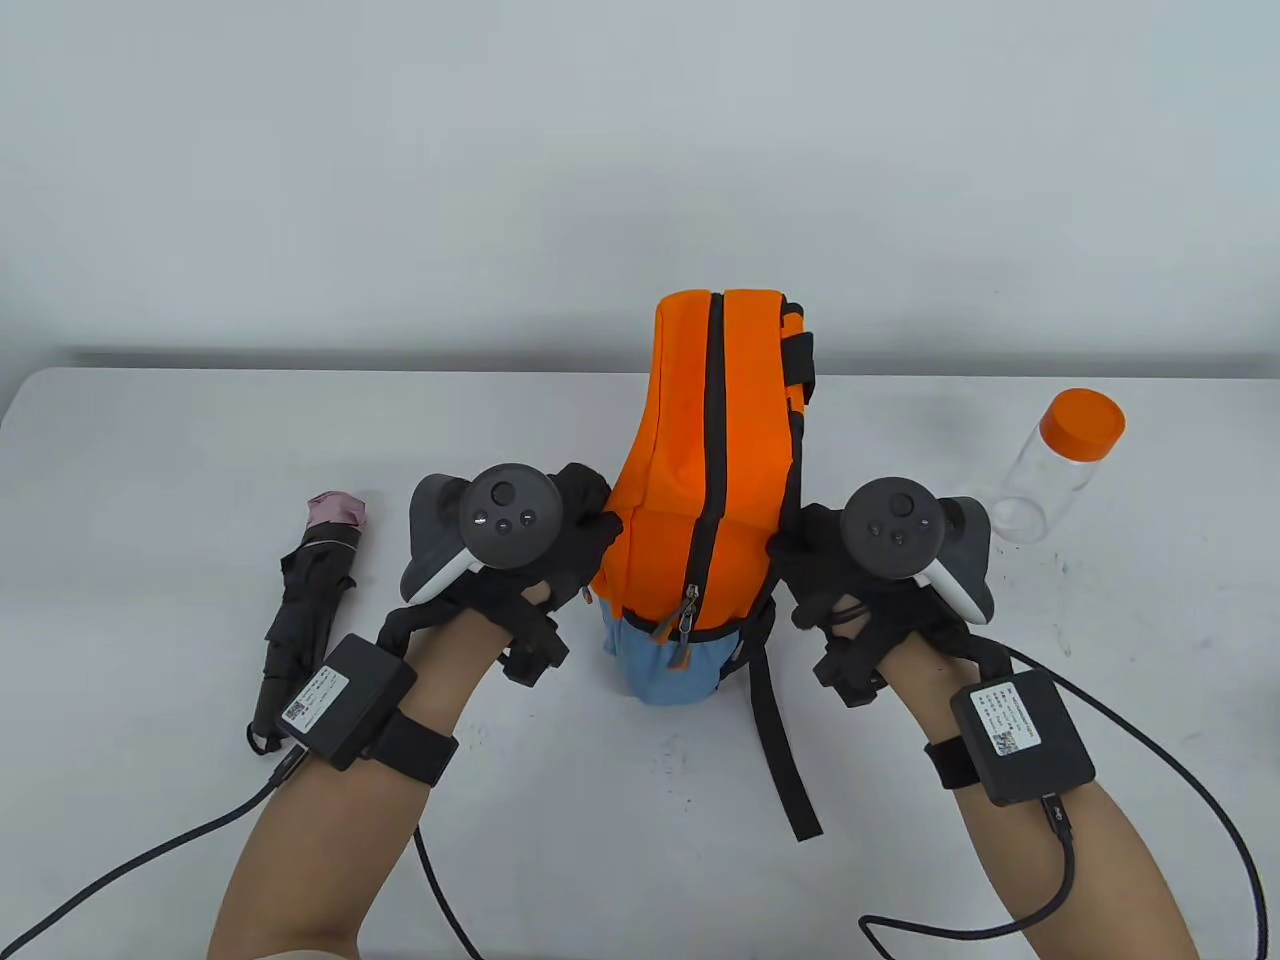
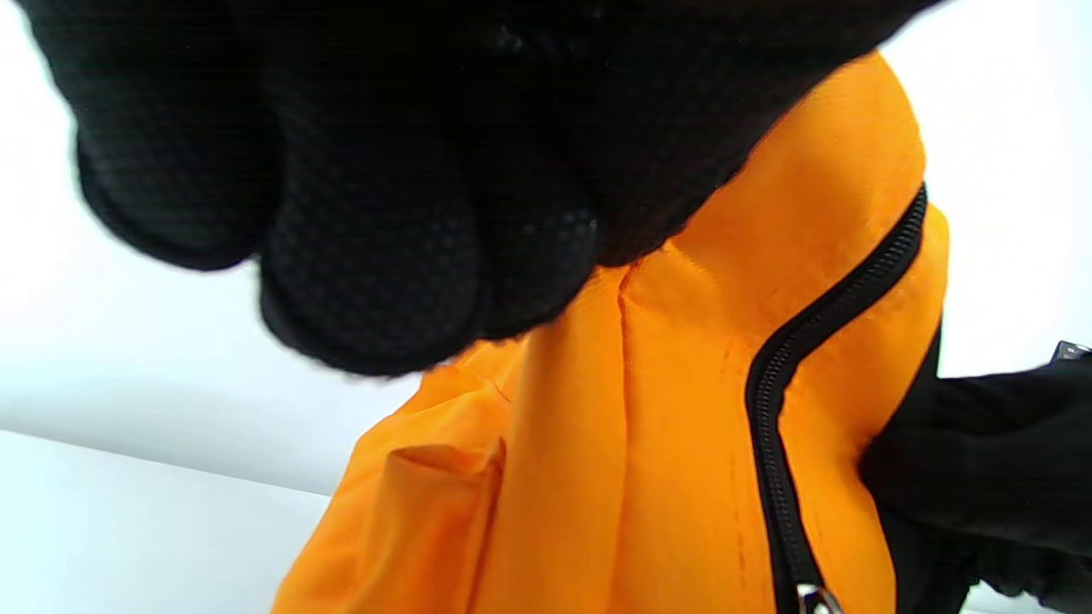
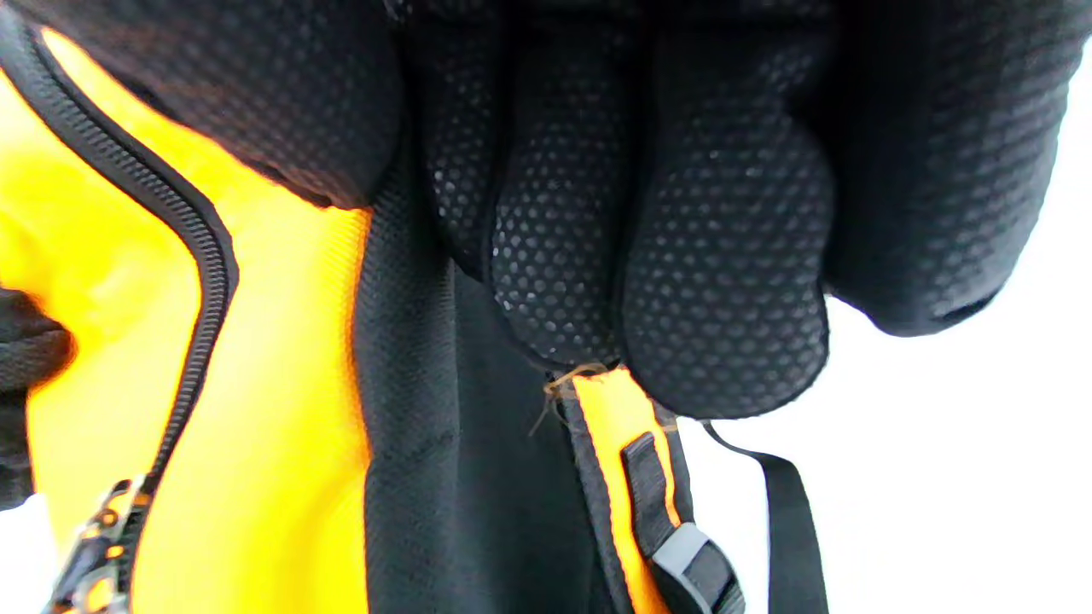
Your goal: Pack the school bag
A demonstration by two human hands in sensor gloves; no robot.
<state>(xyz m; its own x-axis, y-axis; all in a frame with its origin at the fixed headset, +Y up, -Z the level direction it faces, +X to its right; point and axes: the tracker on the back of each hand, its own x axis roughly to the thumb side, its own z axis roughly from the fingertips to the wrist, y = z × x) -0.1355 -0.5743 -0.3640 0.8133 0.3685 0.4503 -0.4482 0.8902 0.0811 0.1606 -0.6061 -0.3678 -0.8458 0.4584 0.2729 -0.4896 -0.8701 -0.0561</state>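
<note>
- School bag (image 1: pixel 700 470), orange with a blue base, stands upright on the white surface (image 1: pixel 150 480) between the two hands; its black zipper (image 1: pixel 705 470) runs closed down the near face, with the pulls at the lower end.
- Left hand (image 1: pixel 560 540): grip curled onto the orange fabric of the bag's left side, which bunches beneath the fingers (image 2: pixel 375 256).
- Right hand (image 1: pixel 830 565): grip curled onto the bag's right side, with the fingers (image 3: pixel 725 281) at the black back panel above a shoulder strap (image 1: pixel 775 720), which trails toward the near edge.
- Folded black umbrella (image 1: pixel 305 610) lies outboard of the left hand, apart from it.
- Clear bottle (image 1: pixel 1050 475) with an orange cap (image 1: pixel 1082 423) lies outboard of and beyond the right hand.
</note>
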